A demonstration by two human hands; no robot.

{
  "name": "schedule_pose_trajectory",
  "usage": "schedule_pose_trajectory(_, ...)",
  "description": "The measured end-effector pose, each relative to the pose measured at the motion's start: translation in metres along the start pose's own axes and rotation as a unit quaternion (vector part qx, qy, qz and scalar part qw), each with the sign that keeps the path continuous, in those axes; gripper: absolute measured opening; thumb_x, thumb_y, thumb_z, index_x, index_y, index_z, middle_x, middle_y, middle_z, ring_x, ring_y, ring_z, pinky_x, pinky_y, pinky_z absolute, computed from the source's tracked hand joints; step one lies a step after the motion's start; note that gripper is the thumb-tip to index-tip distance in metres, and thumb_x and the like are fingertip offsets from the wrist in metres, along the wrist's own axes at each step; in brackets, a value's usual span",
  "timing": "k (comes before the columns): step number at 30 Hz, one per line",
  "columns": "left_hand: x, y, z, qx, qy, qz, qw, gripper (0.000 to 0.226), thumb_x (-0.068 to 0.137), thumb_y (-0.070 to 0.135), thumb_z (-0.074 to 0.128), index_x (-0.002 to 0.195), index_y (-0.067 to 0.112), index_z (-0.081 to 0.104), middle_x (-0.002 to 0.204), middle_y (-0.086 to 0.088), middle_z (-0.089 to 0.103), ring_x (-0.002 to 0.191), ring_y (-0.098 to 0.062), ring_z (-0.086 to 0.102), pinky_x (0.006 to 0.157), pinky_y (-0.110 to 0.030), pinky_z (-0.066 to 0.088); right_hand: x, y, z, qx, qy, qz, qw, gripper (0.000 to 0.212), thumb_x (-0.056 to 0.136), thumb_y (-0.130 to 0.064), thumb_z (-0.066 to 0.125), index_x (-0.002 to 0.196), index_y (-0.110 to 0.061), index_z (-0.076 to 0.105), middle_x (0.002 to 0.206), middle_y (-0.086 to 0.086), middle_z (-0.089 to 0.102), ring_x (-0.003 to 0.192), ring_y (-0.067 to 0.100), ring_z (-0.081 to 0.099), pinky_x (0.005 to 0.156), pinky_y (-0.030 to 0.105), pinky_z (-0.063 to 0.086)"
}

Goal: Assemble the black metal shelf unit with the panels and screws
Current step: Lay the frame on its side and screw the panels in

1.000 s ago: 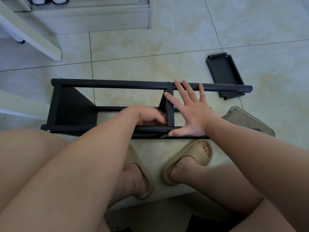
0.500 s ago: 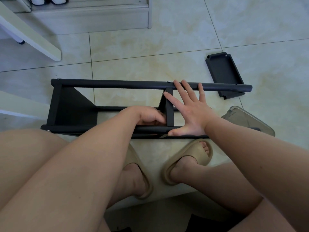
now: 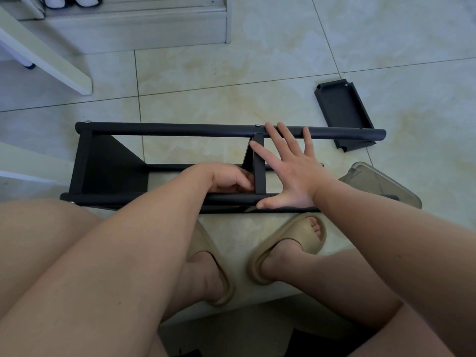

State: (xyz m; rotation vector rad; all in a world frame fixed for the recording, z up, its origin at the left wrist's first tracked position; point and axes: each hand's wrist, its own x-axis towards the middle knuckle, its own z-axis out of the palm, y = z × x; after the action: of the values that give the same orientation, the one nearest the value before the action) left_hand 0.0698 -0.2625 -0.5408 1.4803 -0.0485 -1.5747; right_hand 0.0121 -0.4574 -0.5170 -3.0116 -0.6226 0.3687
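- Your right hand [image 3: 291,173] lay spread flat on the matte, tubular shelf frame [image 3: 180,130].
- Your left hand [image 3: 226,177] curled inside it, grip unclear.
- A rimmed black panel [image 3: 342,112] lay beyond it.

I see the black shelf frame [image 3: 108,166] lying on its side on the tiled floor [image 3: 257,60]. My right hand [image 3: 291,173] is spread flat across it, just right of the middle panel [image 3: 258,173], with its fingertips [image 3: 306,130] on the far tube [image 3: 164,130] and its thumb [image 3: 268,203] on the near tube [image 3: 103,198]. My left hand [image 3: 226,179] curls against that panel's left side; I cannot tell whether it holds anything. A loose black panel [image 3: 342,112] lies beyond the far tube.
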Motion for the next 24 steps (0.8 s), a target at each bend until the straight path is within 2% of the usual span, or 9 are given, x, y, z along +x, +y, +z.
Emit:
schedule_pose_trajectory(2,0.002,0.001,-0.001,-0.027,0.051,0.001,0.998,0.025,0.096,0.002,0.047,0.113,0.008,0.065,0.107,-0.010,0.068,0.098,-0.023,0.064,0.085,-0.031,0.052,0.001,0.001,0.001,0.004,-0.001,-0.002,1.000,0.126,0.061,-0.104,0.030,0.160,-0.036,-0.006,0.169,0.010,-0.017,0.155,0.033,-0.017,0.116,0.071,-0.009)
schedule_pose_trajectory(4,0.002,0.001,-0.002,-0.050,0.186,0.010,0.981,0.021,0.095,0.013,0.055,0.108,0.013,0.070,0.102,-0.002,0.073,0.097,-0.020,0.067,0.074,-0.029,0.051,0.001,0.002,0.000,0.010,-0.007,-0.002,1.000,0.125,0.061,-0.104,0.030,0.160,-0.037,-0.007,0.168,0.010,-0.018,0.154,0.032,-0.020,0.116,0.070,-0.010)
schedule_pose_trajectory(8,0.002,0.000,-0.002,0.121,0.440,0.057,0.888,0.011,0.093,0.020,0.056,0.096,0.017,0.066,0.097,0.000,0.069,0.094,-0.023,0.062,0.078,-0.029,0.046,-0.001,0.001,-0.007,0.019,-0.030,0.004,0.999,0.125,0.059,-0.104,0.031,0.159,-0.040,-0.010,0.167,0.006,-0.023,0.153,0.029,-0.024,0.117,0.068,-0.014)
schedule_pose_trajectory(11,-0.007,0.008,0.015,0.146,0.515,0.138,0.833,0.011,0.095,0.022,0.050,0.096,0.021,0.061,0.096,0.005,0.065,0.090,-0.020,0.059,0.076,-0.031,0.045,-0.002,0.000,-0.021,0.036,-0.064,0.017,0.997,0.124,0.058,-0.104,0.031,0.159,-0.042,-0.004,0.168,0.002,-0.021,0.154,0.024,-0.021,0.119,0.063,-0.013)
schedule_pose_trajectory(13,-0.014,0.014,0.029,0.211,0.550,0.187,0.786,0.008,0.096,0.022,0.049,0.096,0.021,0.057,0.094,0.007,0.061,0.085,-0.019,0.055,0.070,-0.032,0.041,-0.008,0.004,-0.035,0.072,-0.080,0.032,0.994,0.111,0.069,-0.094,0.041,0.161,-0.040,0.008,0.170,-0.002,-0.013,0.156,0.020,-0.013,0.123,0.057,-0.005)
schedule_pose_trajectory(16,-0.025,0.019,0.051,0.306,0.534,0.257,0.745,0.003,0.095,0.022,0.050,0.095,0.022,0.053,0.088,0.009,0.056,0.082,-0.018,0.052,0.064,-0.033,0.039,-0.028,0.020,-0.054,0.088,-0.101,0.066,0.989,0.080,0.089,-0.071,0.053,0.156,-0.033,0.032,0.169,-0.002,0.016,0.155,0.021,0.015,0.122,0.048,0.016)
schedule_pose_trajectory(19,-0.024,0.022,0.079,0.428,0.409,0.291,0.752,0.008,0.092,0.026,0.054,0.099,0.023,0.059,0.094,0.009,0.059,0.092,-0.018,0.056,0.070,-0.033,0.045,-0.052,0.045,-0.065,0.118,-0.154,0.149,0.970,0.057,0.095,-0.054,0.058,0.146,-0.030,0.050,0.147,-0.001,0.055,0.133,0.022,0.050,0.110,0.041,0.040)
schedule_pose_trajectory(22,-0.011,0.027,0.111,0.512,0.274,0.242,0.777,0.028,0.090,0.043,0.059,0.111,0.026,0.056,0.108,0.006,0.062,0.097,-0.019,0.058,0.076,-0.035,0.049,-0.072,0.063,-0.069,0.129,-0.214,0.222,0.942,0.045,0.096,-0.045,0.061,0.138,-0.029,0.058,0.136,-0.002,0.062,0.123,0.023,0.057,0.099,0.034,0.042)
schedule_pose_trajectory(24,0.003,0.029,0.122,0.533,0.240,0.176,0.792,0.042,0.088,0.050,0.061,0.121,0.026,0.050,0.111,0.005,0.061,0.094,-0.021,0.057,0.073,-0.037,0.048,-0.083,0.074,-0.066,0.127,-0.255,0.250,0.925,0.041,0.095,-0.043,0.062,0.134,-0.031,0.063,0.134,-0.003,0.062,0.120,0.023,0.057,0.104,0.036,0.043)
